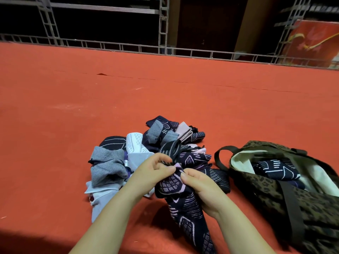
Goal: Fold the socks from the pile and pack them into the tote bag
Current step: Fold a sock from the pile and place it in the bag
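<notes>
Sock, dark w/ pink pattern, pinched at its top by both my left hand & right hand, tail trailing toward me so I can fold it. Pile just behind; tote bag open at right, ready for packing.

Knitted cloth socks, matt and soft, some finely ribbed in grey, some dark with woven pale line patterns; one dark patterned sock shows a raised grid of small dots. Tote bag of matt woven cloth in a leopard print, with plain pale cloth lining and webbing straps. Floor covering, a matt red felt-like carpet with faint seams; beyond it, dull grey metal truss.
</notes>
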### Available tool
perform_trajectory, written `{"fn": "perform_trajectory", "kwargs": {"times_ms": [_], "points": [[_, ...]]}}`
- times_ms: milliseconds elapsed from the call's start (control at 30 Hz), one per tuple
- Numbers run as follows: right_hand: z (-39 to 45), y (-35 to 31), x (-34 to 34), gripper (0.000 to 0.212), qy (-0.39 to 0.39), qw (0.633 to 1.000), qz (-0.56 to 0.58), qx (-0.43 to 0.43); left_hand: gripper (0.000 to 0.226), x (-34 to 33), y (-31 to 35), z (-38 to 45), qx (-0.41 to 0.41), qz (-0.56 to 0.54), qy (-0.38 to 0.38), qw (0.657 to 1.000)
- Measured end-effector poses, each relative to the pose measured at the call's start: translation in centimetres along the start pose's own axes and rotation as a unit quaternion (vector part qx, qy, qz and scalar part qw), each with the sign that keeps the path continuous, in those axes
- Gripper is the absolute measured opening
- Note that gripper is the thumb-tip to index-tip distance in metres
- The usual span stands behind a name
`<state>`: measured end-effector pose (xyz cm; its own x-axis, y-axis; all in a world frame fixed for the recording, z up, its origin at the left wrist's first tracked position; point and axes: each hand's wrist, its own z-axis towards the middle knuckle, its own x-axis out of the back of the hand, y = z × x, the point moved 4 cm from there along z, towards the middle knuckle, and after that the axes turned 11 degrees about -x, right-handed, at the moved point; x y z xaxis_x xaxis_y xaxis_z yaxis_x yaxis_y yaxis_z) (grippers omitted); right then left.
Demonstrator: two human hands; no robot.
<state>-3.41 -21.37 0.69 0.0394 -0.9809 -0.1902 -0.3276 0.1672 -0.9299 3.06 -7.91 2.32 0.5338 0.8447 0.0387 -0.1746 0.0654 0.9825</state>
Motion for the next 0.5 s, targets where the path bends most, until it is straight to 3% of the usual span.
{"fn": "perform_trajectory", "kwargs": {"times_ms": [100, 167, 233, 333, 433, 500], "points": [[-0.1, -0.3, -0.1, 0.032, -0.018, 0.999, 0.025, 0.013, 0.045, -0.1, 0.8, 0.1, -0.035, 0.034, -0.056, 0.997], [-0.2, -0.6, -0.1, 0.036, -0.008, 1.0, 0.01, 0.026, 0.044, -0.7, 1.0, 0.2, -0.022, 0.008, -0.092, 0.995], [-0.4, -1.0, 0.0, 0.024, 0.021, 0.999, -0.019, 0.034, 0.034, -0.7, 0.8, 0.3, -0.017, 0.004, -0.094, 0.995], [-0.5, -1.3, 0.5, 0.027, 0.063, 0.996, -0.05, 0.032, 0.015, -0.8, 0.2, 0.1, 0.002, -0.046, -0.085, 0.995], [-0.4, -0.9, 0.6, 0.053, 0.065, 0.997, -0.033, 0.018, 0.027, -1.3, -0.6, -0.2, 0.023, -0.121, -0.095, 0.988], [-0.5, -0.8, 0.7, 0.054, 0.067, 0.997, -0.027, 0.009, 0.032, -1.5, -1.0, -0.2, 0.022, -0.14, -0.081, 0.987]]}}
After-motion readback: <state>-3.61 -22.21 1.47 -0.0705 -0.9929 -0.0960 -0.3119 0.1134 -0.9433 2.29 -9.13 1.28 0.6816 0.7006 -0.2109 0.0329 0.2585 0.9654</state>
